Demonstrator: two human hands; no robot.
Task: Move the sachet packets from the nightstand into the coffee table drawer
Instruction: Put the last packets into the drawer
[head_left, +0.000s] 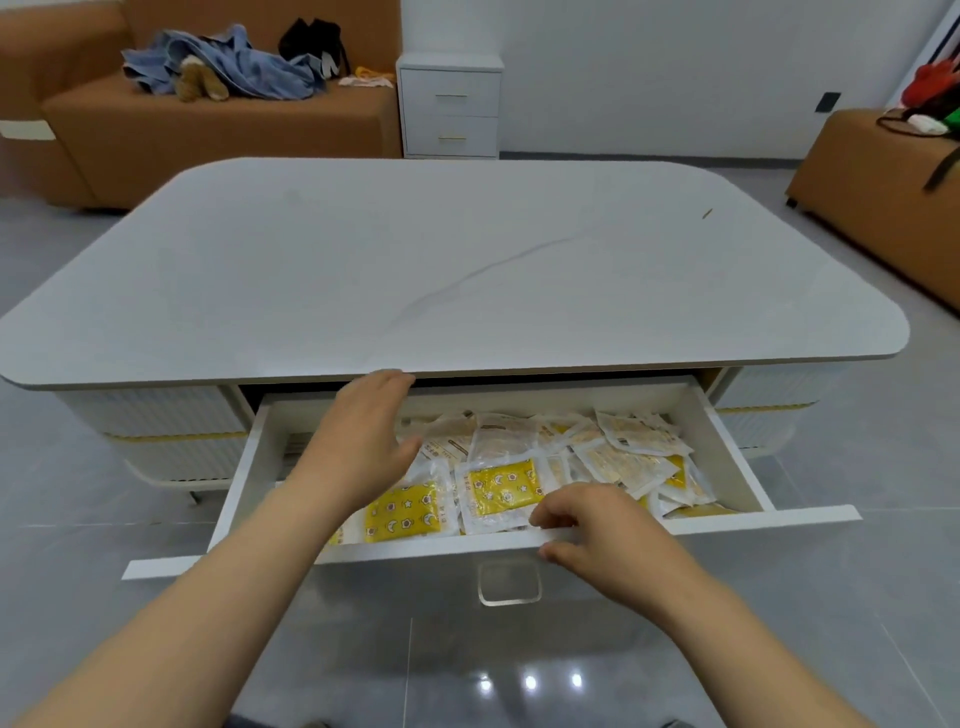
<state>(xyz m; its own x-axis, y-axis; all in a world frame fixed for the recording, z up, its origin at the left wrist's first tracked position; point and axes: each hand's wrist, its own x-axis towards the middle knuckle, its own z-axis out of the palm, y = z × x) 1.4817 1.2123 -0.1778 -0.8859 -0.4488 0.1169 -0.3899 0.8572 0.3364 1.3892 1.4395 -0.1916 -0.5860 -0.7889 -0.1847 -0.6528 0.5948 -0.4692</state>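
Fingers (558, 515) of the right hand (605, 538) pinch the front rim of the open drawer (779, 517), the left hand (358, 441) lies flat and empty farther in, over the sachet packets (501, 488) heaped just beyond, toward the desk (467, 260).

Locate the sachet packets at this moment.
In the head view, the sachet packets lie heaped in the open coffee table drawer, centre-low, beneath and right of the left hand and just behind the right hand gripping the drawer's front edge.
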